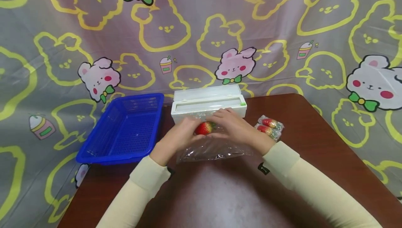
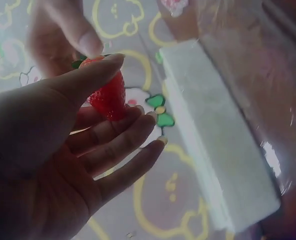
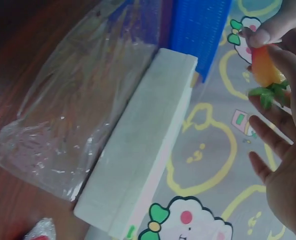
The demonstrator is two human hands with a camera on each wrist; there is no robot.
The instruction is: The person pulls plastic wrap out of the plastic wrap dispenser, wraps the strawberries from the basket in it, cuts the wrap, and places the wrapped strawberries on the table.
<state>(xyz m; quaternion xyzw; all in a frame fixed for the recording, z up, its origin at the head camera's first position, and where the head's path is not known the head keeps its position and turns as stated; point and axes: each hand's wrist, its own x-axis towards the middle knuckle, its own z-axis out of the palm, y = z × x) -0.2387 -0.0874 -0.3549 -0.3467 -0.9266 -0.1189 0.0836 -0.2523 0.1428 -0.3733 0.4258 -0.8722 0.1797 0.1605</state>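
Note:
A red strawberry (image 1: 205, 128) with green leaves is held up between the two hands, over the table. My left hand (image 1: 183, 131) pinches it, thumb across the near side and fingers beneath, as the left wrist view shows. From the leafy end, my right hand (image 1: 235, 125) also holds the strawberry (image 3: 266, 67) by thumb and forefinger, its other fingers spread. Below the hands a sheet of clear plastic film (image 1: 213, 151) lies on the table, in front of a long white box (image 3: 138, 135). The box's lid (image 1: 207, 92) stands raised at the back.
A blue plastic basket (image 1: 133, 130) stands on the left of the table. On the right lie two strawberries (image 1: 268, 129) wrapped in clear film. A patterned curtain (image 1: 194, 29) hangs behind the brown table (image 1: 298, 123).

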